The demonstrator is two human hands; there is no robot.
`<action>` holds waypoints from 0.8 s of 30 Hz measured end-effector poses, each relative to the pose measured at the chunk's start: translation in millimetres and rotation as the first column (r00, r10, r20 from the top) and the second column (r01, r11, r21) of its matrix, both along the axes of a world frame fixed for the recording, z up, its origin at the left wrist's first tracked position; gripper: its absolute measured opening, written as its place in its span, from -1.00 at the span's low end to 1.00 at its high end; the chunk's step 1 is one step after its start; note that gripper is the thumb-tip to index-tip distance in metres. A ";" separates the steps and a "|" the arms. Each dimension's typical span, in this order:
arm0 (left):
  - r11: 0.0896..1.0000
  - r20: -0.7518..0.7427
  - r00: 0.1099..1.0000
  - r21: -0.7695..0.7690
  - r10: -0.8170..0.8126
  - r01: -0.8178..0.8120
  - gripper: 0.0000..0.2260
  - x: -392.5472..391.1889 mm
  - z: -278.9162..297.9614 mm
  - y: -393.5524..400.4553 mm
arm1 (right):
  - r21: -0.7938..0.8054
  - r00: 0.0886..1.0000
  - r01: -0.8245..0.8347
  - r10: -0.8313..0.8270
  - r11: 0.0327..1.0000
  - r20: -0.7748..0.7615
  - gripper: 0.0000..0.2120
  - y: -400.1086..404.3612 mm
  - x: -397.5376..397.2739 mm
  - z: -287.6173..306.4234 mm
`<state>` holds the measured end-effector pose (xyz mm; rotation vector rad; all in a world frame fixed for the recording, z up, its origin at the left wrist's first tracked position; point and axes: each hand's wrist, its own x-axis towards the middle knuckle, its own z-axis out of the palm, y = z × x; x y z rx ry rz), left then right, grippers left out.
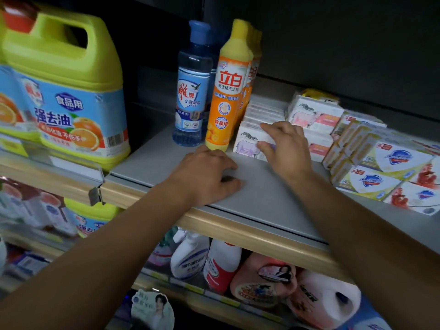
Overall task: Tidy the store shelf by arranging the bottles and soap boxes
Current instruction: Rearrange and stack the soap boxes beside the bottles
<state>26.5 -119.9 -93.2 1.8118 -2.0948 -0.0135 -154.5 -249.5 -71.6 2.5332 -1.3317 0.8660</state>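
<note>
Left hand (209,173) rests flat and empty on the shelf (262,198), right hand (284,145) grips a front soap box (247,141); bottles (222,91) stand lined, boxes look half-sorted.

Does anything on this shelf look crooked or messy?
Yes. The soap boxes with the shield logo on the right sit skewed to the shelf edge. The blue bottle and orange bottle stand upright.

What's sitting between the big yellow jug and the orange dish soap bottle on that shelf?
In the head view, a blue bottle stands beside the orange bottle. Between it and the yellow jug is a gap of bare shelf.
</note>
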 end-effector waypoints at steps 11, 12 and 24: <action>1.000 -0.008 1.000 0.013 0.014 -0.014 -0.45 0.0 0.9 3.2 | 0.055 0.998 -0.003 0.000 0.998 0.069 -0.56 5.1 1.9 -4.6; 1.000 -0.006 1.000 0.014 0.013 -0.013 -0.45 -0.1 0.9 2.8 | 0.053 0.997 0.000 -0.004 0.999 0.073 -0.56 5.0 2.1 -4.8; 1.000 -0.032 0.999 0.015 0.018 -0.017 -0.39 -1.8 2.8 4.8 | 0.048 0.998 0.054 -0.053 0.997 -0.032 -0.51 9.2 2.5 2.7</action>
